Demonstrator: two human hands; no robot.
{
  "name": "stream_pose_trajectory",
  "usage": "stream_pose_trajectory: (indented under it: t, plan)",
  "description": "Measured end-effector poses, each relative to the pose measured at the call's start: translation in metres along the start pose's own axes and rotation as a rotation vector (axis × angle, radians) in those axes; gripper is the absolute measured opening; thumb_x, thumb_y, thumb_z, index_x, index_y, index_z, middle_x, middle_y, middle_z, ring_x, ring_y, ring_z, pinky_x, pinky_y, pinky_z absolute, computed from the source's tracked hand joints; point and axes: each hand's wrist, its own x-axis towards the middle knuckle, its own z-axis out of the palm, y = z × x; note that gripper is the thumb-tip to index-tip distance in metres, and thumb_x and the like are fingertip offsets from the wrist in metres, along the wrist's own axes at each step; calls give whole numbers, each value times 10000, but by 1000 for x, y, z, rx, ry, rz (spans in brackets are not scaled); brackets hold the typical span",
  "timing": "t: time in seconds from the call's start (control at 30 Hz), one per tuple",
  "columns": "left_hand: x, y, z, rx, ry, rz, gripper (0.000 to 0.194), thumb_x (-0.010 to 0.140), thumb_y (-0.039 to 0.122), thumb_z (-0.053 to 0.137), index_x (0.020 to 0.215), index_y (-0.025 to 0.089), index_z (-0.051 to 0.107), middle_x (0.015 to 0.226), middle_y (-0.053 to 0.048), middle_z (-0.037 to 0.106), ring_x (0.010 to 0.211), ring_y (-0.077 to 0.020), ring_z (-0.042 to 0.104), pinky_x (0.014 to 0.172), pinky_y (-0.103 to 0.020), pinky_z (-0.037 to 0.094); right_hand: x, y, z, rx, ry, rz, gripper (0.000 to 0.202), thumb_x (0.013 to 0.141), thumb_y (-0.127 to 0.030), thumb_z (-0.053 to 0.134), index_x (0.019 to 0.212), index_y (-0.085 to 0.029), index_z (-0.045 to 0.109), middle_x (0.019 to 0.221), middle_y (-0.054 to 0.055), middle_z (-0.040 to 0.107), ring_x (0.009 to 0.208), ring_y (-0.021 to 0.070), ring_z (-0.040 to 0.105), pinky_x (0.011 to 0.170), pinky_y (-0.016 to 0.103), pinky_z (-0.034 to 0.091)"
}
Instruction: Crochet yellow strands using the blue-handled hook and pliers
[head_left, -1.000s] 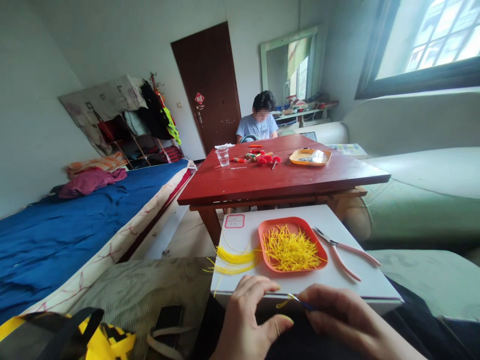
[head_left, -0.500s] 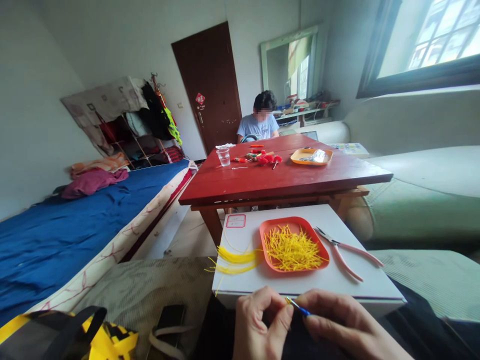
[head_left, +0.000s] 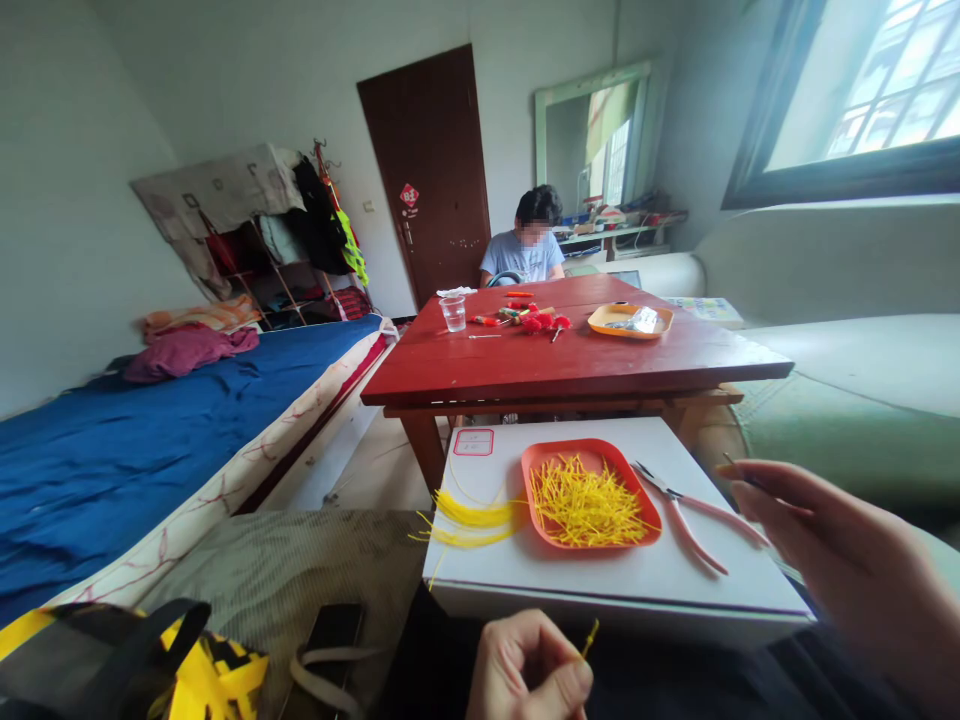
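Note:
At the bottom centre, my left hand (head_left: 529, 668) is closed, pinching a short yellow cord (head_left: 591, 637) that sticks up beyond the thumb. Off to the right, my right hand (head_left: 840, 555) is raised beside the white box (head_left: 480, 560), fingers closed around a slim metal-tipped tool (head_left: 729, 459); most of the tool is hidden. On the box, an orange-red tray (head_left: 534, 455) holds many short yellow cord pieces (head_left: 589, 500). Longer yellow strands (head_left: 472, 513) lie left of the tray. Pink-handled pliers (head_left: 694, 520) rest partly spread to its right, close to my right hand.
Beyond the box stands a red table (head_left: 450, 365) with a plastic cup (head_left: 453, 314), red fluffy pieces (head_left: 540, 322) and a yellow tray (head_left: 600, 331). A person (head_left: 525, 250) sits behind it. A phone (head_left: 334, 630) and a black-and-yellow bag (head_left: 97, 660) lie at lower left.
My right hand has moved away from the left, up and to the right, taking the blue-handled tool along. My left hand stays low with the yellow cord. The view has shifted slightly.

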Motion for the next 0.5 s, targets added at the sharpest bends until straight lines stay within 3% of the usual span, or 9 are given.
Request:
stream_pose_trajectory:
  t: [0.07, 0.13, 0.3, 0.4, 0.5]
  plan:
    - [1, -4, 2, -107, 24, -24, 286, 615, 383, 651, 518, 169, 486, 382, 44, 440, 355, -74, 374, 413, -190, 244, 10, 5, -3, -359, -144, -41, 505, 760, -516, 353, 1089, -176, 530, 1072, 129, 606, 807, 270, 629, 712, 357, 481]
    - [3, -7, 2, -172, 21, -39, 315, 609, 399, 671, 520, 171, 473, 372, 58, 425, 340, -59, 349, 404, -182, 230, 13, 9, 1, -577, -287, -26, 578, 759, -511, 369, 1189, -143, 486, 1153, 175, 558, 833, 319, 639, 718, 420, 479]
    - [4, -9, 4, -238, -31, -109, 378, 583, 456, 712, 534, 173, 466, 355, 74, 403, 320, -38, 294, 376, -172, 188, 15, 7, 13, -714, -387, 39, 387, 819, -420, 333, 1019, -191, 572, 902, 153, 684, 806, 374, 654, 674, 463, 467]
    - [3, -9, 5, -245, -37, -110, 440, 560, 522, 721, 531, 176, 452, 342, 90, 360, 325, -34, 283, 377, -168, 183, 26, 1, 8, -766, -403, 37, 269, 813, -307, 342, 881, -184, 572, 826, 161, 709, 807, 376, 657, 668, 447, 467]
    - [2, -9, 6, -226, -21, -90, 499, 525, 595, 714, 536, 182, 434, 361, 92, 355, 323, -28, 261, 369, -169, 180, 23, 13, -4, -807, -370, 51, 254, 798, -260, 334, 852, -192, 573, 846, 169, 712, 809, 366, 661, 650, 431, 481]
